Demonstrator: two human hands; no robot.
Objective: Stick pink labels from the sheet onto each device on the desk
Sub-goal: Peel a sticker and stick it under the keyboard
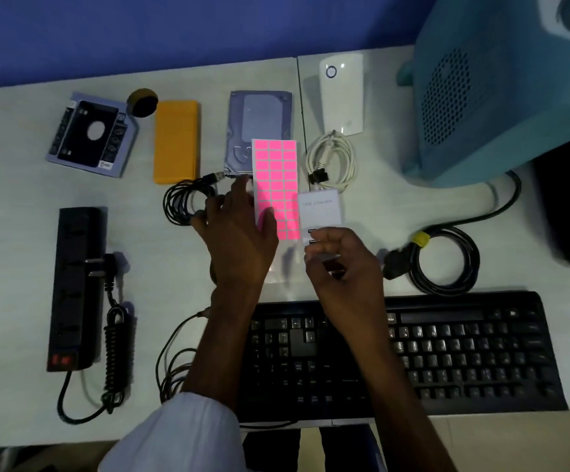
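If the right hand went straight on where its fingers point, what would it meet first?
Probably the lower edge of the label sheet, held in the left hand; depth is unclear.

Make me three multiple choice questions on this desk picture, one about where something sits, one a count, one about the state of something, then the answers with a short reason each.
1. What lies just right of the orange case?
A. the hard drive
B. the keyboard
C. the power strip

2. How many columns of pink labels does the label sheet have?
A. two
B. three
C. five

3. The label sheet is:
A. lying flat on the keyboard
B. held by the left hand
C. rolled into a tube

Answers:
1 A: the grey drive sits beside the case in the back row.
2 B: three labels span each row.
3 B: the thumb lies across the sheet's front.
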